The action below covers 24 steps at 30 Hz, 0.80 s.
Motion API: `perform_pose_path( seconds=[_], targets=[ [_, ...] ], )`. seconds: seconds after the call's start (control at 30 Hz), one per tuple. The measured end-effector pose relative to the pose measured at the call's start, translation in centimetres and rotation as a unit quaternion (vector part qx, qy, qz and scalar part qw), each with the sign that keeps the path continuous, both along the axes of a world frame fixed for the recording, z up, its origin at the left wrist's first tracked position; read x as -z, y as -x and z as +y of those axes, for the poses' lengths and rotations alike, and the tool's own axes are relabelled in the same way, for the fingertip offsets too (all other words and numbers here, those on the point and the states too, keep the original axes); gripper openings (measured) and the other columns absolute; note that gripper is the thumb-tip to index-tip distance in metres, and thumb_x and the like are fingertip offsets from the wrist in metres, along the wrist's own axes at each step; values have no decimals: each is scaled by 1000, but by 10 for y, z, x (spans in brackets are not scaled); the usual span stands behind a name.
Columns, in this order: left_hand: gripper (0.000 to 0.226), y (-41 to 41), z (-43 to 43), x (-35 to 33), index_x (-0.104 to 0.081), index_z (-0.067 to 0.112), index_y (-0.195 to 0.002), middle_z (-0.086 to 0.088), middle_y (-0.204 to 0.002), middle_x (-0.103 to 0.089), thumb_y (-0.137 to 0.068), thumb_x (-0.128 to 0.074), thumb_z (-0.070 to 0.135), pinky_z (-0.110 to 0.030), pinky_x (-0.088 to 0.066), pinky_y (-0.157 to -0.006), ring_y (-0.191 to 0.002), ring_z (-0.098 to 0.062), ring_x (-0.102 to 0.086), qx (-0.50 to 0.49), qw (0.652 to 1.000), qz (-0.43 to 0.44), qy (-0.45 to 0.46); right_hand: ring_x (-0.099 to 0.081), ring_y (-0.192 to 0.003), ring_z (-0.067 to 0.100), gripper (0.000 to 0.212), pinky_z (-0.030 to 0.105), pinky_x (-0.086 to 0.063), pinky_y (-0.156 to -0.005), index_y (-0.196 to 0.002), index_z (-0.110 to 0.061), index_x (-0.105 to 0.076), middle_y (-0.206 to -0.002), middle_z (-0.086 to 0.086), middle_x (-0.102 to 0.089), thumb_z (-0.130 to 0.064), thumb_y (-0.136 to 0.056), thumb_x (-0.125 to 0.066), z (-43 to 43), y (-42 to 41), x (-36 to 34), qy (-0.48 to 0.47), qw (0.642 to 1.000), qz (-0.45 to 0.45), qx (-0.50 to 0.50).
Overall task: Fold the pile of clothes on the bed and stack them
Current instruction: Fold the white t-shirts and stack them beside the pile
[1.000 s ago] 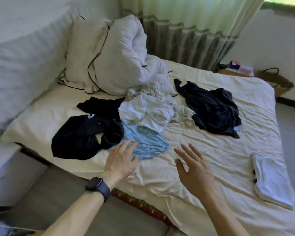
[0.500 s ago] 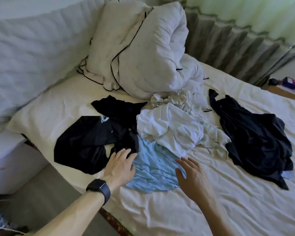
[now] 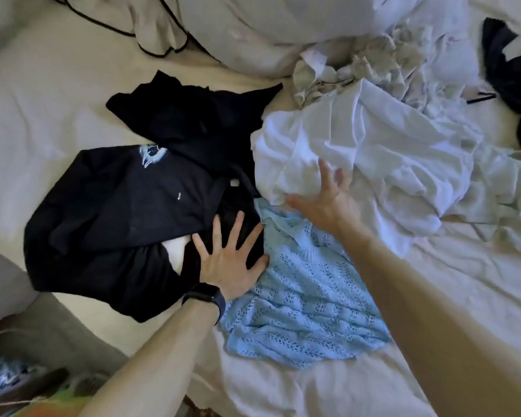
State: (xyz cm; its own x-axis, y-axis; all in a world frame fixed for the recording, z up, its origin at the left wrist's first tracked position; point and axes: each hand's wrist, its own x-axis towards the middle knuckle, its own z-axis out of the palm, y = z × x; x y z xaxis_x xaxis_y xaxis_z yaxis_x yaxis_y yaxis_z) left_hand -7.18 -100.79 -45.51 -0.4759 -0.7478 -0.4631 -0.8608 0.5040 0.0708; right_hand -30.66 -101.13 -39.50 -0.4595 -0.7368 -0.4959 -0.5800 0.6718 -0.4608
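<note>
My left hand (image 3: 229, 260) lies flat, fingers fanned wide, on the black sweatshirt (image 3: 127, 206) by the near edge of the bed (image 3: 42, 100), with its thumb at the rim of the light-blue knit top (image 3: 301, 305). My right hand (image 3: 325, 200), fingers splayed and gripping nothing, is at the lower edge of the crumpled white shirt (image 3: 373, 152); I cannot tell whether it touches. The knit top lies between my forearms.
</note>
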Motion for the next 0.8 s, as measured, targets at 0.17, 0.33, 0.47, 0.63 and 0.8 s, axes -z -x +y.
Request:
perform_pose_path(
  seconds=[0.17, 0.33, 0.47, 0.63, 0.8],
  targets=[
    [72, -6, -3, 26, 2, 52, -154, 9, -167, 15, -89, -13, 80, -75, 5, -107, -151, -38, 13, 14, 999, 42, 9, -59, -109, 42, 41, 38, -39, -79, -130, -19, -54, -135, 16, -53, -16, -89, -55, -21, -2, 32, 72, 990, 84, 88],
    [73, -14, -29, -11, 8, 58, -151, 16, -163, 23, -91, -29, 77, -69, -2, -114, -151, -32, 18, 24, 988, -17, -155, -54, -77, 26, 35, 28, -37, -57, -118, -23, -58, -85, -3, -60, -9, -87, -47, -19, 25, -63, 149, 965, 42, 212],
    [62, -9, -63, -105, -24, 36, -156, -3, -164, -22, -99, -46, 47, -53, -27, -117, -149, -32, -22, 24, 979, 9, -202, -58, -73, 5, 25, 22, -42, -54, -103, -32, -58, -81, -15, -61, -15, -89, -47, 2, 46, -200, 209, 943, 45, 254],
    [66, 25, -83, -274, -31, 27, -155, -5, -150, -43, -96, -57, 45, -46, -46, -103, -134, -30, -45, 41, 970, 175, -162, -66, -87, 23, 23, 34, -53, -63, -87, -38, -56, -93, -2, -68, -18, -85, -46, 54, 48, -362, 278, 894, 55, 346],
    [89, 79, -46, -422, -21, 29, -158, 0, -160, -30, -87, -69, 53, -37, -30, -115, -145, -21, -28, 135, 919, 355, -104, -68, -100, 31, 32, 52, -60, -87, -94, -32, -62, -101, 8, -69, -5, -90, -45, 125, 34, -485, 382, 838, 8, 389]
  ],
)
